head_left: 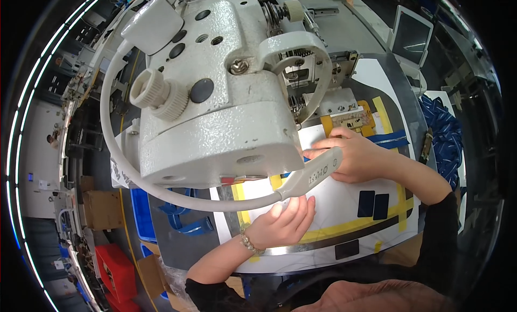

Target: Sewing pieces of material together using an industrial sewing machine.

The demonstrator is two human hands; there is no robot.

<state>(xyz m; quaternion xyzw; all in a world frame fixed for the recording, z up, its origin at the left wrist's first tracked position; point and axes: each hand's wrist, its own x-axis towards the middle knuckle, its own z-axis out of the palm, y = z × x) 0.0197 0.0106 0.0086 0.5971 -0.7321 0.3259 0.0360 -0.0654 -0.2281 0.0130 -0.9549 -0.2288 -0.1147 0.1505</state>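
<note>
A white sewing machine head (221, 129) fills the upper middle. A white lamp (315, 174) on a bent neck hangs in front of it, partly covering the work. My right hand (358, 157) reaches in from the right, its fingertips at a blue strip with light lines (390, 140). The strip passes beneath this hand toward the needle area; its grip is partly hidden by the lamp. Below the lamp, my left hand (285, 224) is turned upward, its fingers loosely bent and apart from the thumb, with nothing visible in them. A yellow clamp piece (368, 118) sits just beyond my right hand.
Dark rectangular patches (366, 204) lie on the white work plate (328, 215), edged with yellow tape. More blue strip (196, 226) hangs at the left edge, and a blue strip heap (441, 134) lies at right. A screen (412, 36) stands behind. Red bins (116, 274) are at lower left.
</note>
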